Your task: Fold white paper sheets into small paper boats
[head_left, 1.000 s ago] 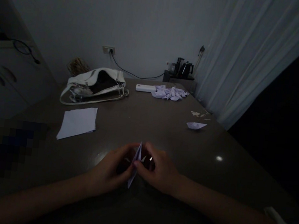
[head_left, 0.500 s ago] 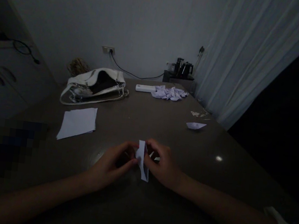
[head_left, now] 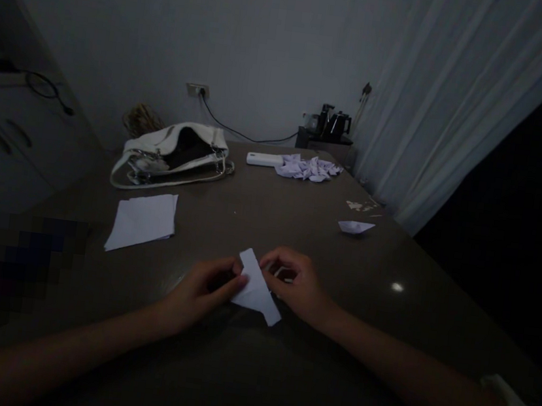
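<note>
A partly folded sheet of white paper [head_left: 255, 289] is held above the near part of the brown table [head_left: 211, 367]. It shows a triangular flap with a long band along its right edge. My left hand [head_left: 206, 287] pinches its left side, thumb on top. At the upper right edge of the paper, my right hand [head_left: 293, 285] is closed, with thumb and index finger pinching it. The other fingers of the right hand are curled, and their tips are partly hidden.
A stack of white paper [head_left: 143, 221] lies at left, before a white handbag [head_left: 173, 151]. A folded paper boat [head_left: 355, 228] sits at right, near small scraps [head_left: 362, 206]. Farther back are a heap of folded paper [head_left: 307, 168], a white oblong object [head_left: 264, 159] and a black kettle [head_left: 340, 126].
The folded paper has turned from nearly edge-on to show its broad triangular face, its lower end swinging right. Both hands stay on it, the left shifted slightly left.
</note>
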Motion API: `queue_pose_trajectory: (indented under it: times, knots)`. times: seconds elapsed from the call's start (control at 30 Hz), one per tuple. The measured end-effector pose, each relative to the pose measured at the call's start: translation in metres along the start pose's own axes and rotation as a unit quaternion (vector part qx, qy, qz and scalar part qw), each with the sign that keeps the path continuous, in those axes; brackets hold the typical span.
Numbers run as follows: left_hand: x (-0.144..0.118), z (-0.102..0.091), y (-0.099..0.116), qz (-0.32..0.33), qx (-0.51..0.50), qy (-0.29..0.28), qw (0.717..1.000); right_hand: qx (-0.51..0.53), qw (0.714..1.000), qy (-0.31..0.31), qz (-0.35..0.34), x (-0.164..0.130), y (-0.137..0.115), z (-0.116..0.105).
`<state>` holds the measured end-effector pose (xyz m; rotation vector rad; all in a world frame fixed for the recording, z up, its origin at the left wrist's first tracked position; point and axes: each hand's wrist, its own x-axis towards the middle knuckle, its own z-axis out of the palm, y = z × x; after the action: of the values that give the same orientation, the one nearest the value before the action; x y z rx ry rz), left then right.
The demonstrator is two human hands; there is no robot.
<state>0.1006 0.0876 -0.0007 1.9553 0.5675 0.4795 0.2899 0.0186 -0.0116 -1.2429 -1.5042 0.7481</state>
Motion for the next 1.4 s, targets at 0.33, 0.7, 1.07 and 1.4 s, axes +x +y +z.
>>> queue_pose_trajectory:
  times: [0.33, 0.7, 1.07, 1.4]
  knots:
    - [0.0014, -0.0028, -0.0024, 0.058, 0.023, -0.029, 0.998, 0.112, 0.984, -0.12, 0.073, -0.001, -0.0035, 0.0007]
    - [0.0029, -0.0019, -0.0019, -0.011, -0.112, -0.034, 0.993, 0.254, 0.929, -0.159, 0.216, 0.0023, 0.0014, 0.0011]
    - [0.0055, -0.0002, -0.0056, -0.037, -0.193, -0.037, 0.98, 0.28, 0.911, -0.186, 0.238, 0.0034, 0.0028, 0.0008]
    - [0.0057, -0.0033, -0.007, -0.048, -0.179, -0.072, 0.98, 0.25, 0.922, -0.216, 0.204, 0.0042, -0.0003, -0.0007]
